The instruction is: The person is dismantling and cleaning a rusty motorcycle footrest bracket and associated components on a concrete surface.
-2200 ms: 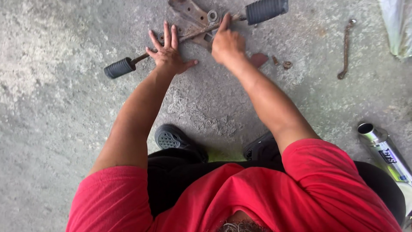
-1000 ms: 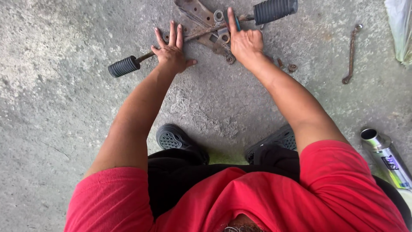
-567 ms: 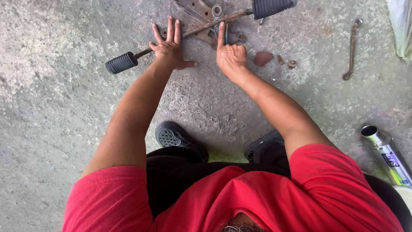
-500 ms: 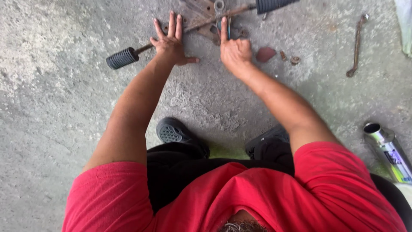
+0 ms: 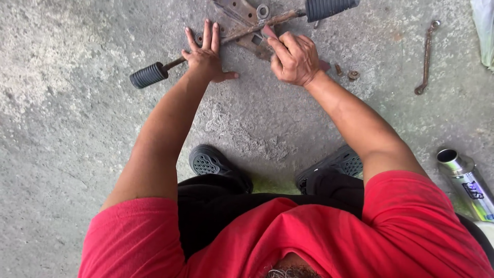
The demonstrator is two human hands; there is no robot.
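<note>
Squatting over a concrete floor [image 5: 77, 154], the person works at a rusty footrest bar [image 5: 242, 32] lying across the upper middle of the frame. The bar carries a ribbed black rubber peg at each end: one at upper left [image 5: 149, 75], one at the top edge, right of centre [image 5: 331, 7]. A rusty bracket plate [image 5: 236, 10] sits under the bar's middle.

Left hand [image 5: 207, 55]: fingers spread, palm flat on the bar, seemingly pinning it to the floor so it cannot roll or slide. Right hand [image 5: 294, 57]: fingers curled and pressed together around a small part at the bar's centre; what it grips is hidden by the fingers.

Small rusty bolts or nuts [image 5: 347, 73] lie loose just right of the right hand, within easy reach. A thin ring spanner [image 5: 427, 55] lies well apart at upper right. A chrome exhaust muffler [image 5: 465, 183], open end up, lies at the right edge; its inside is dark, contents not discernible.
</note>
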